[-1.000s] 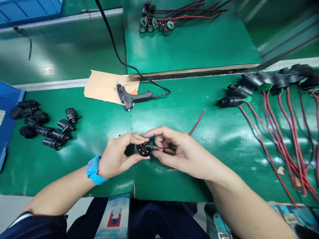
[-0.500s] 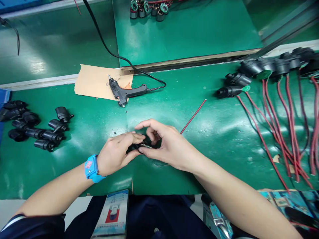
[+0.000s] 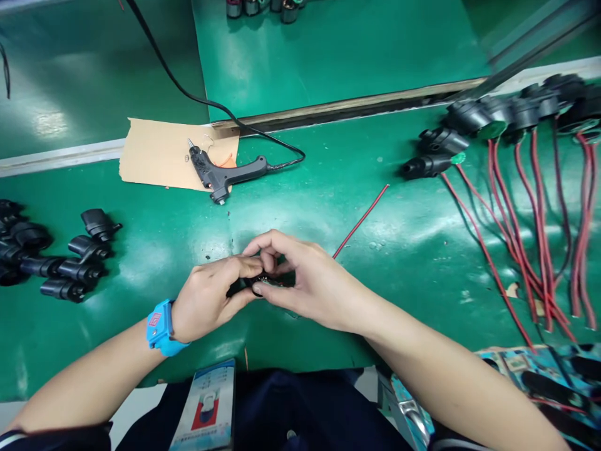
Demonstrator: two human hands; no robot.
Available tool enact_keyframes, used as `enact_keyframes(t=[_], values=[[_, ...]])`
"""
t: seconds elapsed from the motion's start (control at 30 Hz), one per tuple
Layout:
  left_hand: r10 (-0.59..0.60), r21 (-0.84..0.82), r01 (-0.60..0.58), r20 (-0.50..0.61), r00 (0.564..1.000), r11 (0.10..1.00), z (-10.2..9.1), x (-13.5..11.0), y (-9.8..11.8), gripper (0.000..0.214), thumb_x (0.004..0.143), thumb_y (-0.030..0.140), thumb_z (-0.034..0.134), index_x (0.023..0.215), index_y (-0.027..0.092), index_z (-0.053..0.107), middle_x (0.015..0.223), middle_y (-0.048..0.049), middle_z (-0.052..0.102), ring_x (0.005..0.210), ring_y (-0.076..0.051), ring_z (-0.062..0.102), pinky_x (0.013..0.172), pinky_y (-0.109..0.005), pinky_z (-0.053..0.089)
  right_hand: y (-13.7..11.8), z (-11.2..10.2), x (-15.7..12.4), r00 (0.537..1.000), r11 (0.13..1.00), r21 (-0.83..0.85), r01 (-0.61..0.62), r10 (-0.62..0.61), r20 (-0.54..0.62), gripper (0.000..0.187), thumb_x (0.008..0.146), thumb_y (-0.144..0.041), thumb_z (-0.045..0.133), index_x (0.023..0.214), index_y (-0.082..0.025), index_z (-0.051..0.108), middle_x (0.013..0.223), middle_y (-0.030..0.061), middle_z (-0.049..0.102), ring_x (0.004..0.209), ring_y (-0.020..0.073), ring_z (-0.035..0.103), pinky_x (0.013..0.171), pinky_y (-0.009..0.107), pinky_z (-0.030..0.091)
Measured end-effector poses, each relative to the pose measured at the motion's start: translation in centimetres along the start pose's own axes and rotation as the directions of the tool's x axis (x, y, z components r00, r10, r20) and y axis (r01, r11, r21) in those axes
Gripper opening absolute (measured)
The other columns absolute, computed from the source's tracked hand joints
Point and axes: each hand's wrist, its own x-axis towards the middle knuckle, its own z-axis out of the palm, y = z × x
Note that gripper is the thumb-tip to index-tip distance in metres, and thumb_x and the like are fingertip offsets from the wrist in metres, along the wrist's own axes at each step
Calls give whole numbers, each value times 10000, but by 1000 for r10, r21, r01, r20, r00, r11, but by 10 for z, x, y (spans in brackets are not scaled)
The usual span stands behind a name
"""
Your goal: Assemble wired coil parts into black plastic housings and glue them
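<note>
My left hand [image 3: 211, 297], a blue wrist strap [image 3: 162, 329] at its wrist, is closed around a small black plastic housing [image 3: 238, 288]. Most of that part is hidden under my fingers. At the housing's right end, my right hand [image 3: 307, 285] curls in, its thumb and fingertips pressing there. Small metallic bits show between the fingertips, too hidden to name. A red wire [image 3: 361, 220] slants up and right from behind my right hand; whether it joins the housing is hidden.
A glue gun [image 3: 220, 175] lies on cardboard [image 3: 150, 153], its cord running back. Several black housings [image 3: 82, 269] lie at left. More housings [image 3: 427, 166] with red wires [image 3: 539, 232] lie at right. A boxed item [image 3: 206, 407] is by my lap. Small round parts [image 3: 290, 11] stand at the back.
My fingers have drawn in closer around the housing's right end, and the thin piece seen by my right thumb is now mostly covered. The view has shifted slightly.
</note>
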Motion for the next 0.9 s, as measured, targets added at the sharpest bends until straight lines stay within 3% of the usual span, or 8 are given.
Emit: enact_keyframes(t=[0.2, 0.33, 0.43, 0.53, 0.63, 0.7, 0.8, 0.9], values=[[-67, -89, 67, 2, 998, 994, -4, -2, -3, 224, 916, 209, 694, 1118, 179, 604, 1119, -105, 773, 1069, -212, 749, 917, -290, 618, -3, 6, 7, 999, 998, -47, 30, -32, -44, 331, 781, -123, 681, 1061, -221, 534, 801, -65, 476, 705, 104, 503, 616, 241, 418], [-219, -343, 222, 47, 975, 913, -7, -3, -7, 300, 879, 235, 762, 1130, 214, 600, 1217, -112, 746, 1163, -235, 709, 955, -356, 614, -1, -26, -13, 996, 970, -225, 90, -92, -1, 597, 815, -356, 803, 1328, -270, 510, 1159, 28, 624, 1079, 198, 606, 918, 353, 497], [-236, -491, 235, 61, 970, 839, -8, -4, -6, 334, 865, 192, 774, 1143, 222, 590, 1280, -124, 719, 1232, -249, 670, 1016, -412, 594, 16, -53, -39, 990, 824, -563, 65, -122, -64, 581, 852, -405, 770, 1377, -291, 550, 1297, 71, 638, 1215, 290, 572, 1014, 474, 446], [-220, -557, 218, 64, 973, 802, -10, -3, -2, 329, 883, 189, 752, 1161, 223, 580, 1299, -126, 706, 1244, -249, 661, 1023, -419, 593, 38, -62, -63, 965, 682, -731, 14, -200, -167, 281, 951, -374, 632, 1195, -244, 683, 1168, 94, 706, 1084, 311, 642, 995, 533, 437], [-291, -456, 296, 83, 953, 839, -16, 5, 1, 322, 930, 241, 694, 1233, 226, 585, 1293, -116, 688, 1175, -225, 687, 992, -384, 602, 44, -52, -86, 949, 649, -761, -11, -233, -212, 212, 1015, -307, 523, 980, -223, 715, 926, 60, 739, 852, 242, 695, 878, 449, 512], [-307, -261, 320, 90, 947, 911, -20, 18, 2, 329, 951, 290, 654, 1269, 223, 606, 1254, -114, 664, 1111, -221, 689, 964, -383, 603, 38, -39, -103, 945, 683, -729, -37, -214, -249, 188, 1028, -278, 514, 1047, -217, 691, 904, 41, 742, 769, 191, 711, 753, 348, 550], [-188, 44, 184, 147, 971, 982, -16, 53, 0, 342, 945, 322, 626, 1263, 197, 635, 1154, -113, 644, 1044, -245, 672, 947, -425, 588, 32, -22, -127, 898, 747, -652, -128, -192, -397, 191, 1030, -258, 521, 1197, -205, 596, 1009, 50, 752, 772, 159, 737, 690, 276, 569], [-73, 199, 20, 265, 962, 980, 7, 104, 1, 403, 923, 260, 621, 1311, 155, 599, 1152, -133, 664, 1059, -282, 670, 957, -465, 568, 42, -21, -144, 799, 764, -580, -283, -146, -583, 114, 1027, -291, 515, 1101, -212, 551, 951, 49, 751, 702, 162, 731, 614, 268, 564]])
